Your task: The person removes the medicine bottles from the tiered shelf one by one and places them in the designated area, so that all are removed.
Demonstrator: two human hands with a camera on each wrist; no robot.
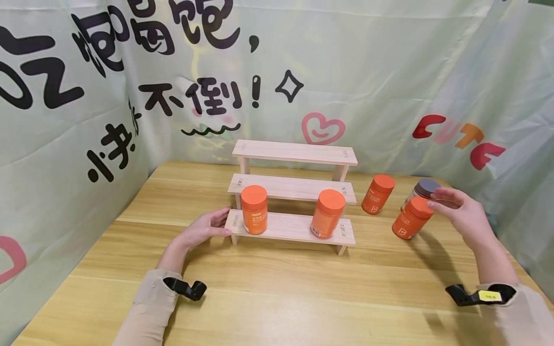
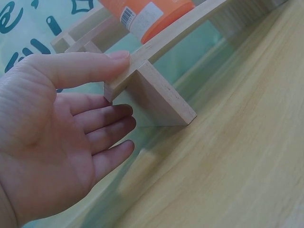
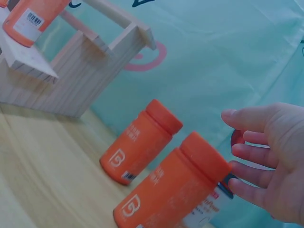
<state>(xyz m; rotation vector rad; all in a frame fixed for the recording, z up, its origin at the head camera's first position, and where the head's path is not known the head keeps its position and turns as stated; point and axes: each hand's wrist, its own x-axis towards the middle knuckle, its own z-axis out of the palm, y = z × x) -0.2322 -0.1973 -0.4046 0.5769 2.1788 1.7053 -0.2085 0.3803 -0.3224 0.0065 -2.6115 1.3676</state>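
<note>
A three-step wooden display shelf (image 1: 285, 226) stands on the table. My left hand (image 1: 207, 226) pinches the left end of its lowest step; in the left wrist view the thumb (image 2: 95, 66) lies on the board, with the other fingers below. Two orange jars stand on that step, a left jar (image 1: 254, 211) and a right jar (image 1: 327, 215). My right hand (image 1: 465, 216) hovers, fingers extended, beside the near orange jar (image 1: 411, 220) at the right. Behind that jar is a jar with a grey lid (image 1: 427, 187), partly hidden. Another orange jar (image 1: 378, 194) stands nearer the shelf.
The wood-grain table (image 1: 277, 293) extends in front of the shelf. A printed cloth (image 1: 368, 72) hangs behind the table and along both sides. The shelf's middle step (image 1: 290, 187) and top step (image 1: 294, 151) rise behind the lowest one.
</note>
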